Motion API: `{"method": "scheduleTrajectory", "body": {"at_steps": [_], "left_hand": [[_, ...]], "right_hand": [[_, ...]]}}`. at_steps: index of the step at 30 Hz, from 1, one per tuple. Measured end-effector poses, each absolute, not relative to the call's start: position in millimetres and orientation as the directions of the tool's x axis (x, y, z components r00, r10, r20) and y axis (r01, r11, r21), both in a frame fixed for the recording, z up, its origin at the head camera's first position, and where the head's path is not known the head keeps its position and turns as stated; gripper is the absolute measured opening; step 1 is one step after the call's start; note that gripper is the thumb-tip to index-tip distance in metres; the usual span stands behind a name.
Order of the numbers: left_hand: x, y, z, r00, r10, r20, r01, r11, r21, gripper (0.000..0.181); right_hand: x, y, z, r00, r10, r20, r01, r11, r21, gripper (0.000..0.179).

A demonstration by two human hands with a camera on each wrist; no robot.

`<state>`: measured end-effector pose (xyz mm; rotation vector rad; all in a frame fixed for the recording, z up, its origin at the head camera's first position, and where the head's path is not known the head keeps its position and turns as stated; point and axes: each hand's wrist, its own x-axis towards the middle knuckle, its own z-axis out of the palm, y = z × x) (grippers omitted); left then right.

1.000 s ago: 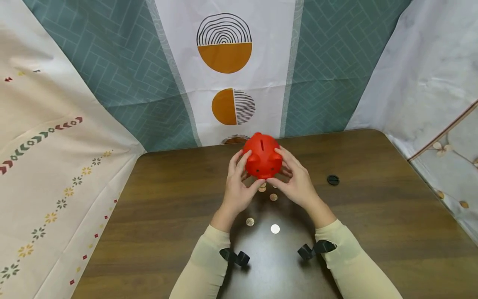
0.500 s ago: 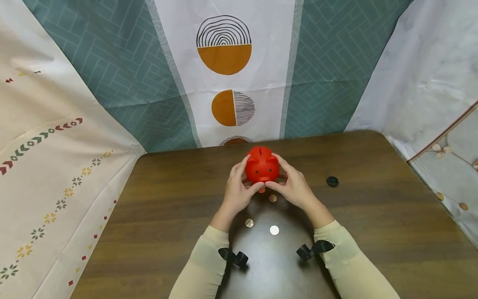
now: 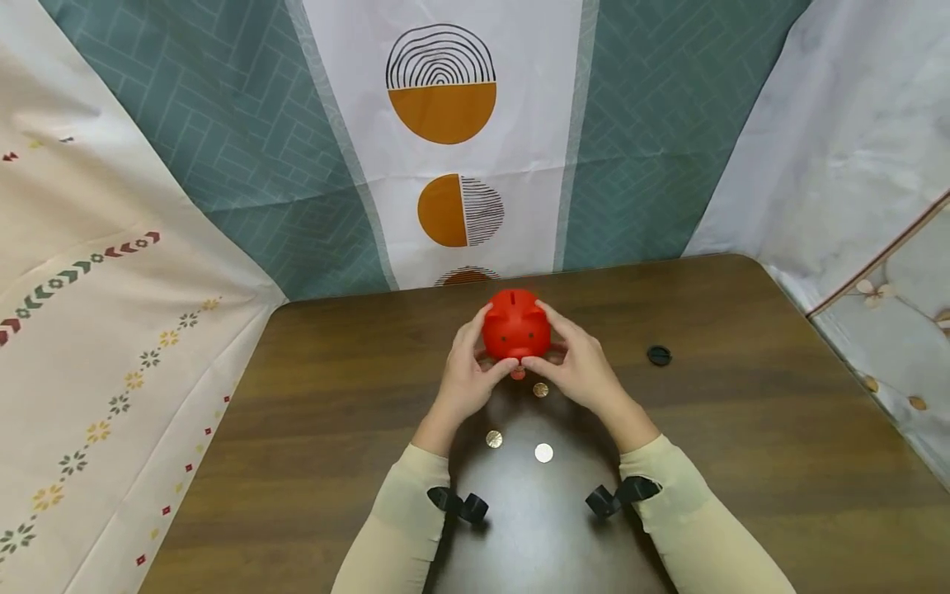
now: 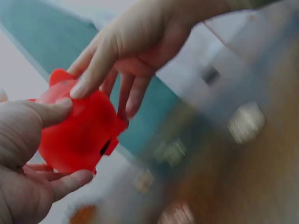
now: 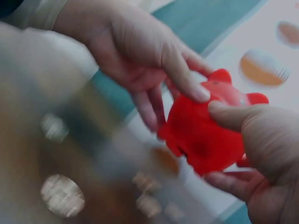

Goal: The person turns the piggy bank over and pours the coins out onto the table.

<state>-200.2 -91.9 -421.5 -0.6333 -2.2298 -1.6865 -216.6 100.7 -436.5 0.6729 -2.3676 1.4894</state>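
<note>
A red piggy bank (image 3: 517, 326), with a slot on top and a snouted face turned to me, is held over the table near its far edge. My left hand (image 3: 467, 375) grips its left side and my right hand (image 3: 582, 371) its right side. Both thumbs meet over the snout, while fingers wrap the sides. Both wrist views show a dark spot low on the piggy bank (image 4: 77, 133). Just below the hands lies a coin (image 3: 541, 389); nearer me are a gold coin (image 3: 494, 439) and a silver-looking coin (image 3: 544, 452). Coins directly under the piggy bank are mostly hidden.
A round black cap (image 3: 659, 355) lies on the wooden table (image 3: 334, 429), right of the hands. Patterned cloth (image 3: 297, 148) hangs behind the far edge. Each wrist carries a small black camera. Blurred coins (image 5: 63, 196) show in the right wrist view.
Both hands have tilted the piggy bank so its face shows more and its slot sits farther back. It appears slightly lower in view. The loose coins and black cap stay where they lay.
</note>
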Motion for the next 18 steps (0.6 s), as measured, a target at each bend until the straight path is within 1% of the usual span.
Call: {"method": "scheduleTrajectory", "body": {"at_steps": [1, 3, 8, 13, 15, 16, 18], "left_hand": [[-201, -94, -425, -0.891, 0.184, 0.414, 0.448, 0.218, 0.867, 0.083], [-205, -96, -433, -0.910, 0.187, 0.370, 0.405, 0.211, 0.890, 0.083], [-215, -97, -446, -0.918, 0.170, 0.358, 0.387, 0.195, 0.901, 0.083], [-212, -95, -441, -0.928, 0.151, 0.341, 0.368, 0.217, 0.904, 0.080], [-207, -95, -435, -0.907, 0.137, 0.397, 0.418, 0.204, 0.885, 0.079], [-205, -93, -431, -0.884, 0.130, 0.448, 0.467, 0.211, 0.859, 0.079], [-201, -90, -421, -0.804, 0.113, 0.584, 0.593, 0.230, 0.772, 0.079]], "right_hand": [[-218, 100, -441, -0.884, -0.246, 0.398, -0.466, 0.377, -0.801, 0.085], [-218, 99, -446, -0.903, -0.243, 0.354, -0.423, 0.367, -0.828, 0.085], [-217, 98, -447, -0.906, -0.208, 0.369, -0.421, 0.338, -0.842, 0.085], [-219, 97, -446, -0.918, -0.207, 0.338, -0.391, 0.327, -0.861, 0.084], [-218, 96, -442, -0.902, -0.207, 0.378, -0.427, 0.317, -0.847, 0.083], [-217, 97, -438, -0.884, -0.204, 0.420, -0.466, 0.310, -0.829, 0.082], [-213, 99, -427, -0.820, -0.197, 0.538, -0.573, 0.289, -0.767, 0.083]]}}
